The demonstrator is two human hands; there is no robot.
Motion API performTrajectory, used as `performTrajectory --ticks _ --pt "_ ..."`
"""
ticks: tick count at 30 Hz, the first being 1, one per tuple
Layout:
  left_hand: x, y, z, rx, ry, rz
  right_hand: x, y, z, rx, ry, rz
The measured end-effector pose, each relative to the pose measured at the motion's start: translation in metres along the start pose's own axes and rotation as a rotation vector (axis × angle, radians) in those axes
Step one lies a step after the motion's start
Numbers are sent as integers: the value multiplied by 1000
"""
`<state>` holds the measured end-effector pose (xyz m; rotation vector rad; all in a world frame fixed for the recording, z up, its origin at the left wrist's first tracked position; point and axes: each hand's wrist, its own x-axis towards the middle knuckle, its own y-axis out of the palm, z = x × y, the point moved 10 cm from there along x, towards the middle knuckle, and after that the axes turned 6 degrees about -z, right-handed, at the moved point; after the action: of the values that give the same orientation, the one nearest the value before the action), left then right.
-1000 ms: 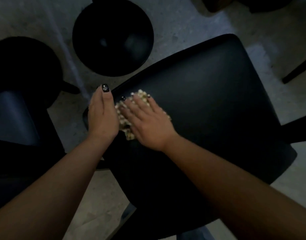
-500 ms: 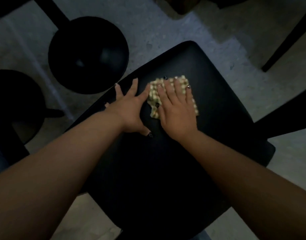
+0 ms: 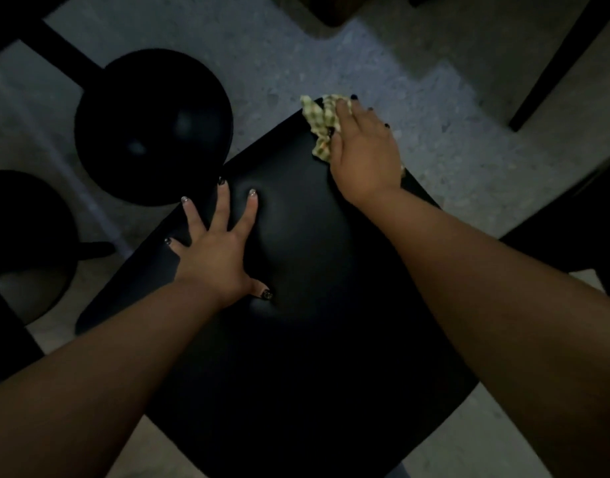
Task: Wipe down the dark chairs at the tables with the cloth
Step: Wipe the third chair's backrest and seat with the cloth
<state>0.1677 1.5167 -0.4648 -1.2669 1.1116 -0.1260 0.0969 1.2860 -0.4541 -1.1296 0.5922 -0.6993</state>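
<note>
1. One dark chair seat (image 3: 296, 339) fills the view; two round dark stools (image 3: 151, 125) stand on the grey floor (image 3: 417, 98) to its left.
2. One checked cloth (image 3: 319, 124) sits at the seat's far corner, under the right hand (image 3: 363, 146), whose fingers curl over it.
3. Left hand (image 3: 217, 250) lies flat on the seat, fingers spread wide.

This looks like a dimly lit café or restaurant dining area. A dark padded chair seat (image 3: 313, 305) fills the centre, two round black stools (image 3: 153, 125) stand close together at ten o'clock on a speckled grey stone floor (image 3: 434, 98), and a dark furniture leg (image 3: 551, 67) slants at two o'clock.
</note>
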Motion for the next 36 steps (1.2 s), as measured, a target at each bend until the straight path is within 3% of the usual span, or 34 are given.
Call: performTrajectory --ticks 13,16,18,21,23,26,36 --pt "-10 -13 -17 151 127 21 -154 -29 -67 -34 348 -215" --pt "-15 -18 -49 210 342 9 -167 -39 -77 4 553 -309" --pt "-18 -19 -77 225 511 28 -163 -40 -77 24 585 -314" --pt "-19 -11 -113 322 690 136 -175 -38 -81 43 565 -304" --pt "-20 2 -127 452 755 228 -204 -36 -97 43 665 -294" --pt "-22 18 -129 605 758 241 -241 -42 -122 58 766 -341" --pt "-19 20 -125 589 734 154 -274 -48 -165 93 962 -383"
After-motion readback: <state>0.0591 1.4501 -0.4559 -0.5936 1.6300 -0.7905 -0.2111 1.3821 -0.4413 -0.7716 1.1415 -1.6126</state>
